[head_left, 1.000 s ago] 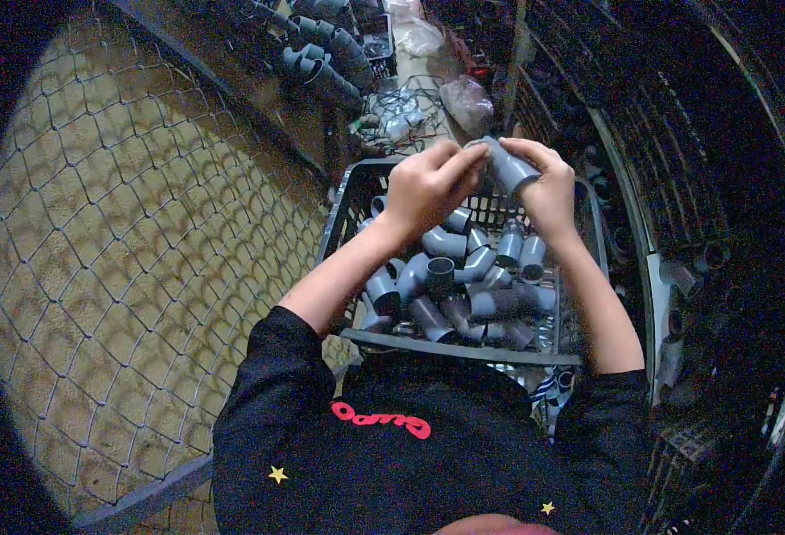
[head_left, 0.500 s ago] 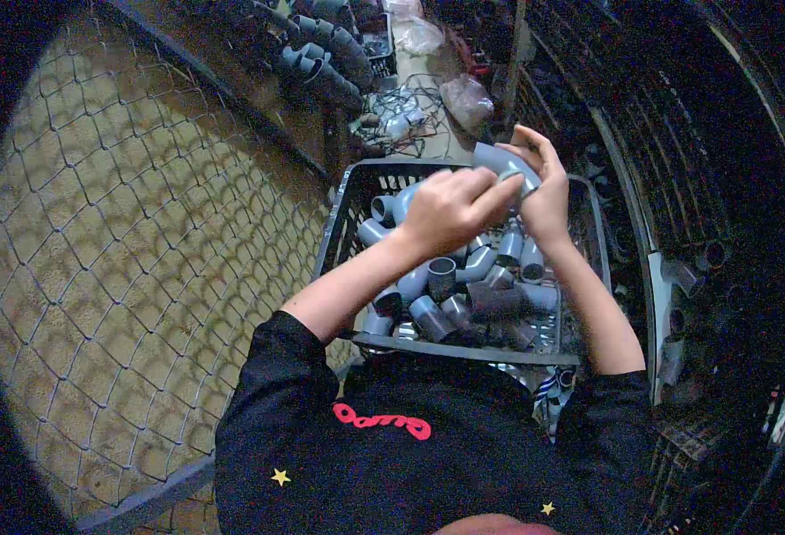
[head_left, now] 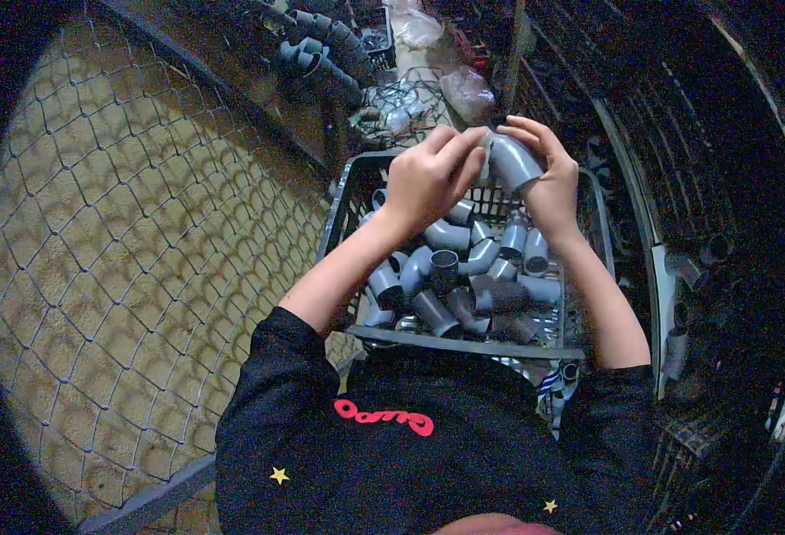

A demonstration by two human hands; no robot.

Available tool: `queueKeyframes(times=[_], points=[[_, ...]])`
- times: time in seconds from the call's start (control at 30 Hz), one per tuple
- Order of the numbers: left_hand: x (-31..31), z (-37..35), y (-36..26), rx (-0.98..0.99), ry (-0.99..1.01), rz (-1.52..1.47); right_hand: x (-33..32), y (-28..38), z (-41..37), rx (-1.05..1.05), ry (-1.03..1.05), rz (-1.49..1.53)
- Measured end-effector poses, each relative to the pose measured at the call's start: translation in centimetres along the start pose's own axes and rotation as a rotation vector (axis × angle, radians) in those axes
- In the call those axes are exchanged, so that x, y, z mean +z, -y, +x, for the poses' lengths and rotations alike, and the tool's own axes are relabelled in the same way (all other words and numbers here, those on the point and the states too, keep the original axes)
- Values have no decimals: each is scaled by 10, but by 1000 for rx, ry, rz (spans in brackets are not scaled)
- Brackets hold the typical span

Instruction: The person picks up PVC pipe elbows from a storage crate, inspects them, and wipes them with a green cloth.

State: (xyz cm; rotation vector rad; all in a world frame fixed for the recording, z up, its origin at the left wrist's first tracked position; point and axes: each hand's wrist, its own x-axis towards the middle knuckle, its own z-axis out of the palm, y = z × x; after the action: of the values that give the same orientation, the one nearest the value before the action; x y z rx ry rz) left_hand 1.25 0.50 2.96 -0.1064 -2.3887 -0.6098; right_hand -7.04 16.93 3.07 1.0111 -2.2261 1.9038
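Observation:
A grey pipe elbow [head_left: 516, 164] is held above the far right part of the basket, with my right hand [head_left: 551, 183] wrapped round its lower end and side. Close to the elbow's upper left end is my left hand [head_left: 430, 178], its fingers pinched together; what they hold, if anything, is too small to make out. Below both hands stands a dark plastic basket [head_left: 464, 346] holding several grey pipe elbows and fittings [head_left: 483, 257], lying at mixed angles.
A wire mesh fence [head_left: 134, 267] runs along the left. Dark racks [head_left: 678, 160] line the right, with pipe fittings [head_left: 689, 270] on them. Beyond the basket are plastic bags [head_left: 467, 94], cords and a stack of grey fittings [head_left: 321, 61].
The elbow in my right hand has turned and now points more upright. My left hand has moved left and up, from its lower end to its upper end.

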Motion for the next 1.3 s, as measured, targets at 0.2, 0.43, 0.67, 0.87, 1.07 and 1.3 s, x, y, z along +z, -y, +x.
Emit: queueKeyframes(times=[0.2, 0.43, 0.67, 0.87, 1.07, 1.3], points=[[1, -8, -30, 173, 30, -123, -1, -5, 0, -93, -42, 61], [6, -6, -16, -27, -31, -86, 2, 2, 3, -23, -161, 19], [6, -6, -10, 37, -30, -33, -3, -5, 1, 10, 22, -12], [14, -12, -8, 151, -86, -227, -3, -3, 3, 50, -5, 47], [14, -8, 0, 33, -45, -97, 3, -5, -2, 150, -1, 113], [-3, -6, -26, 226, 122, -52, -3, -5, -1, 55, 60, -8]])
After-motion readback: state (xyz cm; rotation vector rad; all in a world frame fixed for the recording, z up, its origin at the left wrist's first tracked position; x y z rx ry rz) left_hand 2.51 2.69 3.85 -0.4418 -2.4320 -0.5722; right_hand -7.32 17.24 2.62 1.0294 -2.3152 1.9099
